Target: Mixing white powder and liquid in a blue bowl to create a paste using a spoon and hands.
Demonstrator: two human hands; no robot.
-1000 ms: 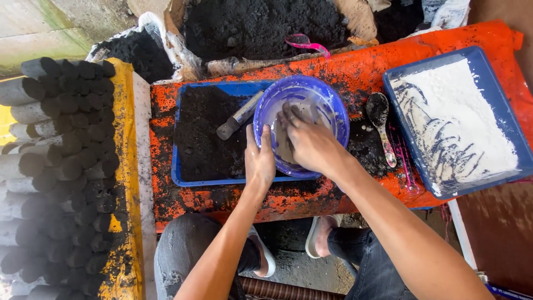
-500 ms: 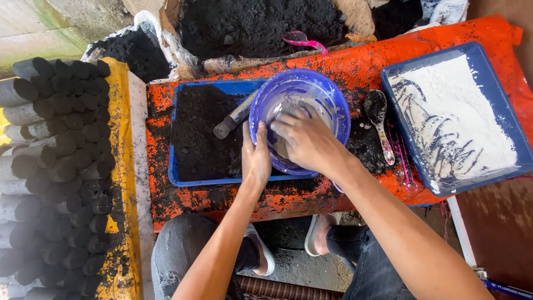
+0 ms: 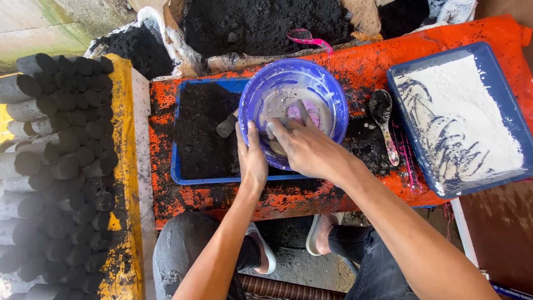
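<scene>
Purple bowl gripped at its near rim.
Left hand clasps the rim; right hand fingers spread inside.

The bowl sat on a tray of black powder. A tray of white powder lay right of it, a spoon between.

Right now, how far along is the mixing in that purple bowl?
Done: the stack of black cylinders at the left is formed, and the white powder in its blue tray carries finger tracks. In hand: the left hand steadies the purple bowl while the right hand works a pale wet smear inside it. Left: the black powder in the other blue tray looks unmixed.
</scene>
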